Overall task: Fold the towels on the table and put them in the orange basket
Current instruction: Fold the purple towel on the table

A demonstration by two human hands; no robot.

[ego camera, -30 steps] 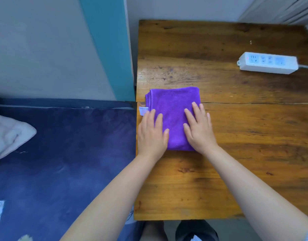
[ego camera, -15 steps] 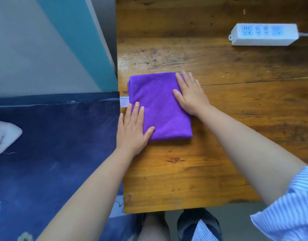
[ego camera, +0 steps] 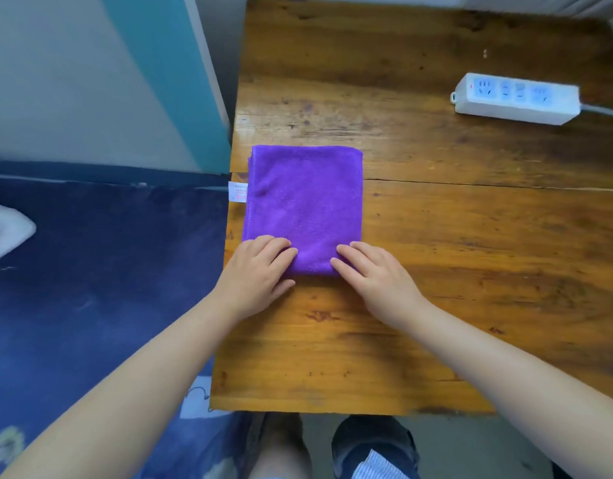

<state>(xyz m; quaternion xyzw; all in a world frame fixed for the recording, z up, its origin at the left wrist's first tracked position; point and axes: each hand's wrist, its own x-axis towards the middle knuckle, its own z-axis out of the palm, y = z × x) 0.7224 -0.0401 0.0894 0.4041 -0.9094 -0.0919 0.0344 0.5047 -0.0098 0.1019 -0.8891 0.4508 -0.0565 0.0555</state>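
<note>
No basket or other container in view. Purple towel [ego camera: 307,205], folded to a rectangle, lies flat at the wooden table's [ego camera: 419,323] 9 o'clock edge, white tag [ego camera: 238,191] overhanging. Left hand [ego camera: 258,276] curls its fingers onto the 7 o'clock corner; right hand [ego camera: 376,276] does so at the 5 o'clock corner; whether they pinch it, cannot tell. Half a second ago the right hand lay flat at the 1 o'clock corner, the left flat. Power strip [ego camera: 515,98] at 2 o'clock.
</note>
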